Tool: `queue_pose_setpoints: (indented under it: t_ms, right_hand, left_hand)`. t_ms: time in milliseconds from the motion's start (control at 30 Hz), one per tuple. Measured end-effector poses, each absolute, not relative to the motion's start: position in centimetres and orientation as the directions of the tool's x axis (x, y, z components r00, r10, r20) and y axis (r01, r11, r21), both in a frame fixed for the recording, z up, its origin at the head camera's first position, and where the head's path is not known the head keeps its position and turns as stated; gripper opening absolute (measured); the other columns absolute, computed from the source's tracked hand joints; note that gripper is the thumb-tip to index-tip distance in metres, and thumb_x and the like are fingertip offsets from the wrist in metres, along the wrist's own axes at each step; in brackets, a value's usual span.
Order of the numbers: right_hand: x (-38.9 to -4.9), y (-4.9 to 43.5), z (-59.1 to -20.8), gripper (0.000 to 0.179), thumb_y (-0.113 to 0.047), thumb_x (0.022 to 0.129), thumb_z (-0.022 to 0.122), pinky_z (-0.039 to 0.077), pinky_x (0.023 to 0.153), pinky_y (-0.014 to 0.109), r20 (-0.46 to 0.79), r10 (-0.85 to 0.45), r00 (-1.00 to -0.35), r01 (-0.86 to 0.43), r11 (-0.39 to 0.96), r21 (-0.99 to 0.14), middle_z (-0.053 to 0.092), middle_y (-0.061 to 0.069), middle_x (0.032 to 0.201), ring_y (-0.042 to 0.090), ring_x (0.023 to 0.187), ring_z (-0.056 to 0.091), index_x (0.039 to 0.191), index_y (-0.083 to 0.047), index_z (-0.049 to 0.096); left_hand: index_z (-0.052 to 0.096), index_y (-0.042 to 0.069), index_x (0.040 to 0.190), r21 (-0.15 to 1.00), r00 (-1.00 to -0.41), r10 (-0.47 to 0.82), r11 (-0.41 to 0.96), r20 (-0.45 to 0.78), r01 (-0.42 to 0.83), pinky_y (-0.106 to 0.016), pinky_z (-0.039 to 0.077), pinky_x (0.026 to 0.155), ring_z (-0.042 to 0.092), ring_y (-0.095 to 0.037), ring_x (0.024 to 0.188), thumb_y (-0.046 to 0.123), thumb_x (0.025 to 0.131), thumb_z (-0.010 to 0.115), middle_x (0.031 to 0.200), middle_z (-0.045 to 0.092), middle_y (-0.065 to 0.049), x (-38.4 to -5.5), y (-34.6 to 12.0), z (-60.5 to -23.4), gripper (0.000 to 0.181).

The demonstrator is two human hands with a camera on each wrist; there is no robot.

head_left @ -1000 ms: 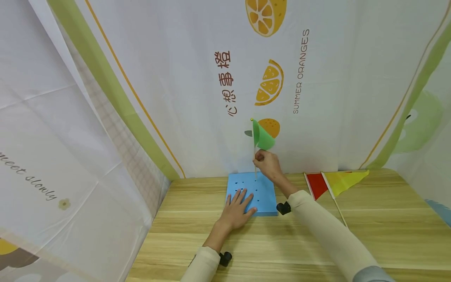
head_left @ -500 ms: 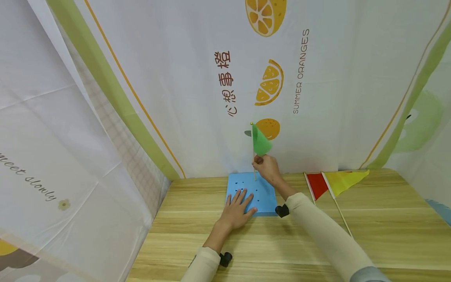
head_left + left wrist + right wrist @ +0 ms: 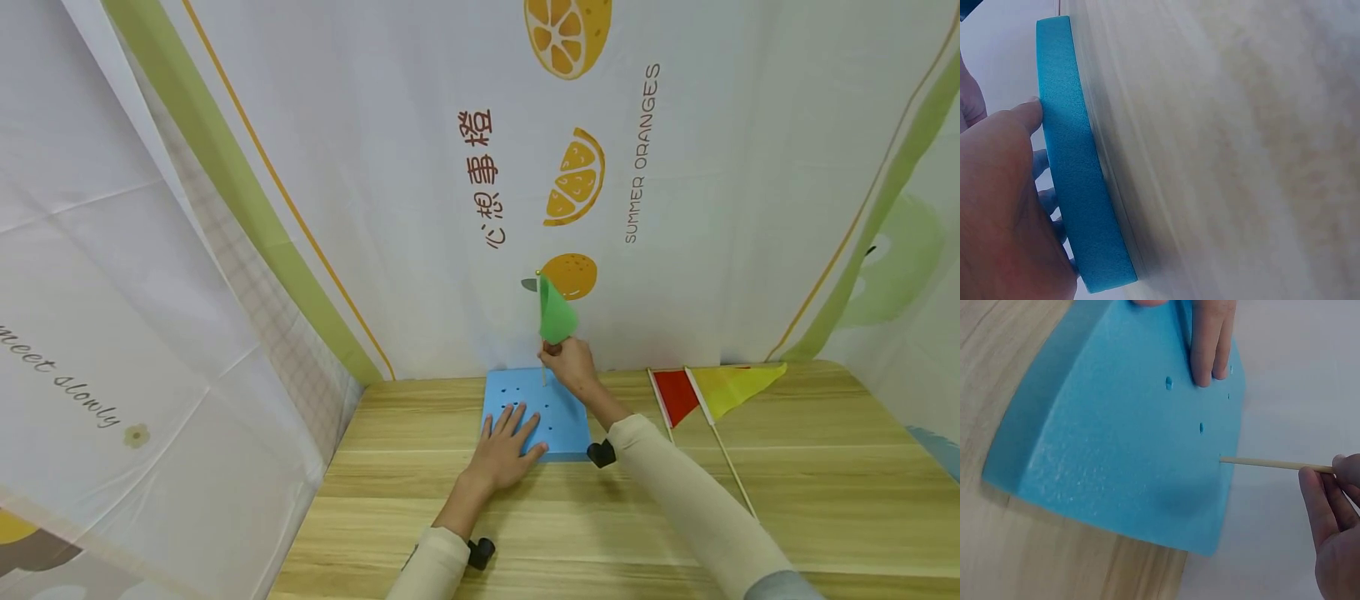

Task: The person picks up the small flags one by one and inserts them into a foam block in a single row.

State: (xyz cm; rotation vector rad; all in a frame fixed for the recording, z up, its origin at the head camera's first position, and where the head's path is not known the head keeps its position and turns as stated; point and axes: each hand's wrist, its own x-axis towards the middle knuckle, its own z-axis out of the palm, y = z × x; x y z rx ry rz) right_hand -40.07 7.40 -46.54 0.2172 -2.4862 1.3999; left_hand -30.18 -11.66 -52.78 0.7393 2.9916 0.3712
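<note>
A blue foam block (image 3: 562, 417) with several small holes lies on the table. My left hand (image 3: 501, 454) rests spread on its near left part, fingers straight; the left wrist view shows the thumb (image 3: 1030, 115) at the edge of the block. Above the far side, my right hand (image 3: 573, 367) pinches the thin stick of a green flag (image 3: 557, 315), held nearly upright. In the right wrist view the lower end of the stick (image 3: 1260, 463) meets the block at a small hole; how deep it sits I cannot tell.
A red flag (image 3: 675, 397) and a yellow flag (image 3: 731, 389) on sticks lie on the wooden table (image 3: 405, 467) to the right, partly by the right sleeve (image 3: 697, 500). A printed white cloth (image 3: 405, 208) hangs behind the table.
The right hand and the green flag have moved down toward the block, and the stick's lower end is slightly lower. The left hand has stayed in place.
</note>
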Motion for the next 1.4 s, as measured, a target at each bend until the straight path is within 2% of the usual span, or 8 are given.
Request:
queue_pose_setpoints:
  t_ms: [300,867,1000,1233,1400]
  right_hand:
    - [-40.1,7.5,-46.7,0.017,-0.012,0.098,0.077,0.064,0.078,0.043,0.305,0.008,-0.952,-0.253,0.538,-0.804,0.08,0.022,0.098,0.036,0.094,0.078,0.102,0.005,0.076]
    - [-40.0,8.5,-46.9,0.021,-0.015,0.1,0.075,0.065,0.085,0.047,0.282,-0.035,-0.959,-0.259,0.515,-0.817,0.081,0.02,0.103,0.035,0.096,0.079,0.109,0.004,0.076]
    - [-39.7,9.5,-46.7,0.019,-0.011,0.101,0.072,0.065,0.081,0.044,0.296,-0.067,-0.953,-0.288,0.511,-0.81,0.079,0.02,0.105,0.033,0.094,0.079,0.112,0.004,0.072]
    - [-39.4,11.8,-46.7,0.011,-0.007,0.101,0.071,0.065,0.074,0.033,0.341,-0.089,-0.936,-0.34,0.478,-0.81,0.077,0.02,0.1,0.027,0.084,0.076,0.107,0.003,0.072]
    - [-39.2,13.6,-46.6,0.011,-0.005,0.101,0.069,0.063,0.071,0.027,0.331,-0.08,-0.94,-0.327,0.485,-0.811,0.077,0.024,0.099,0.03,0.082,0.075,0.106,0.004,0.073]
  left_hand:
    - [0.039,0.021,0.168,0.238,-0.888,0.459,0.859,0.031,0.452,-0.066,0.016,0.132,0.02,-0.037,0.166,0.053,0.113,0.044,0.178,0.026,-0.011,-30.2,-11.5,-52.7,0.064]
    - [0.037,0.024,0.168,0.232,-0.892,0.452,0.866,0.012,0.442,-0.063,0.015,0.133,0.018,-0.034,0.167,0.055,0.113,0.043,0.179,0.023,-0.008,-30.4,-11.7,-53.1,0.064]
    - [0.036,0.024,0.169,0.236,-0.893,0.45,0.867,0.008,0.439,-0.063,0.015,0.134,0.017,-0.033,0.167,0.056,0.112,0.042,0.179,0.023,-0.008,-30.3,-11.7,-53.0,0.065]
    - [0.036,0.024,0.169,0.241,-0.891,0.454,0.862,0.022,0.445,-0.064,0.014,0.133,0.016,-0.033,0.167,0.055,0.112,0.043,0.179,0.022,-0.008,-30.8,-11.7,-53.5,0.065]
    - [0.037,0.021,0.168,0.246,-0.884,0.466,0.854,0.03,0.459,-0.066,0.014,0.132,0.018,-0.037,0.166,0.054,0.112,0.044,0.178,0.023,-0.011,-30.5,-11.8,-53.2,0.065]
